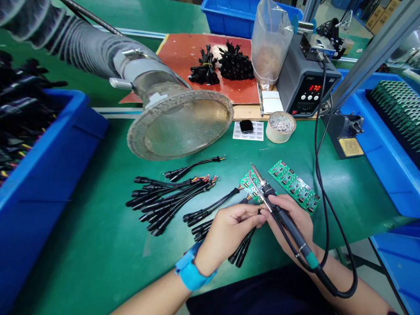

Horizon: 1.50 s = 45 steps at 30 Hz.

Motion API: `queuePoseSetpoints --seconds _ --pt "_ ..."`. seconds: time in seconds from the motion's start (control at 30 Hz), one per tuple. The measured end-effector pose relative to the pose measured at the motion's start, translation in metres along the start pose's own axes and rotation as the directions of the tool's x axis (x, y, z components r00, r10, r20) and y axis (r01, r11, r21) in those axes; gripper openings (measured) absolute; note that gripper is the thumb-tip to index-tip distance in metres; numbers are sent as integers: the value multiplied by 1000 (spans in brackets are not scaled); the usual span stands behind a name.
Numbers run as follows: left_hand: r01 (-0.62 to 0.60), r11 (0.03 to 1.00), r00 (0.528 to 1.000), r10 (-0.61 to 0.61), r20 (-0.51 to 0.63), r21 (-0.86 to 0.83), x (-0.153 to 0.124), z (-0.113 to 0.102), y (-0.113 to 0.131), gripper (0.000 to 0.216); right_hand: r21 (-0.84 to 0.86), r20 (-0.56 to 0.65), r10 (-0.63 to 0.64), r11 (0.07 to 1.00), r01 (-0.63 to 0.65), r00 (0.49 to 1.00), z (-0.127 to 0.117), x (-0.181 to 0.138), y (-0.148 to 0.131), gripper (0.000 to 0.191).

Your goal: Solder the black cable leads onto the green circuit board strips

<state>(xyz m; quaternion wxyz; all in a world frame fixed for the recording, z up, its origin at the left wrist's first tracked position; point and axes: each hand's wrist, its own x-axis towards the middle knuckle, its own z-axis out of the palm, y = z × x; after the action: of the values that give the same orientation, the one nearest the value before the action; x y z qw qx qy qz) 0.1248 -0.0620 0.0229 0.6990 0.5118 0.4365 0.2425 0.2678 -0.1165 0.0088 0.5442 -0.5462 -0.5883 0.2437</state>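
My left hand (229, 229) pinches the wire end of a black connector cable (243, 249), whose plugs hang below my fingers. In my right hand (297, 214) lies a soldering iron (292, 228) with a thin metal tube clamped along it, its tip pointing up and away. The fingertips of both hands meet at the near edge of a green circuit board (247, 180), partly covered by the iron and my hands. Another cable (215, 204) reaches that board with its coloured wires. A second board strip (295, 186) lies just to the right.
Loose cables (173, 199) lie left of my hands. Above them hangs a fume extractor hood (183, 124). A solder pot-like tub (280, 127), an iron stand (348, 135) and a soldering station (306, 83) stand behind. Blue bins (62, 144) flank the table; the iron's cord (323, 188) loops at right.
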Motion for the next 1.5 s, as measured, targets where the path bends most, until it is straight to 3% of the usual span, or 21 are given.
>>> queuePoseSetpoints --seconds 0.23,0.47,0.63,0.7,0.77,0.83,0.93,1.0,1.07,1.17,1.23,1.33,1.4,1.5 --pt "-230 935 970 241 -6 271 0 -3 -4 12 -24 61 -27 999 28 998 -3 3 -5 37" --pt "-178 961 982 159 105 212 0 -3 0 11 0 92 -32 999 32 995 -8 5 -4 38" --pt "-406 773 908 403 117 488 -3 -5 -1 19 -138 186 -242 953 269 952 -5 5 0 46" --pt "-429 727 892 436 122 536 -5 -6 -2 20 -156 209 -267 941 302 941 -3 4 0 46" --pt "-393 761 910 402 102 516 -6 -6 0 16 -108 167 -214 966 233 963 -2 3 -1 41" --pt "-298 859 951 303 55 416 -6 -7 4 13 -36 58 -72 997 74 996 -2 3 -3 33" --pt "-105 975 994 111 -15 198 -7 -8 14 16 13 -103 110 994 -109 989 -6 1 -4 29" --pt "-48 996 997 53 -61 76 -7 -9 17 13 -12 -153 103 994 -106 983 -11 -3 -2 30" --pt "-48 999 993 48 -105 1 -7 -9 15 24 -69 -176 32 997 -45 984 -17 -9 2 31" --pt "-99 991 984 111 -141 87 -7 -10 8 27 -131 -112 -64 990 50 992 -28 -22 6 36" --pt "-175 926 963 231 -135 334 -8 -12 2 21 -138 -26 -123 983 118 992 -37 -29 5 43" --pt "-313 662 906 423 5 681 -9 -13 -5 17 -174 104 -230 954 245 968 -49 -35 -1 53" --pt "-365 521 877 471 97 771 -9 -14 -7 20 -199 180 -282 928 316 942 -54 -37 -4 56" --pt "-385 442 856 499 134 810 -9 -14 -9 23 -223 239 -323 900 375 916 -57 -37 -7 61"
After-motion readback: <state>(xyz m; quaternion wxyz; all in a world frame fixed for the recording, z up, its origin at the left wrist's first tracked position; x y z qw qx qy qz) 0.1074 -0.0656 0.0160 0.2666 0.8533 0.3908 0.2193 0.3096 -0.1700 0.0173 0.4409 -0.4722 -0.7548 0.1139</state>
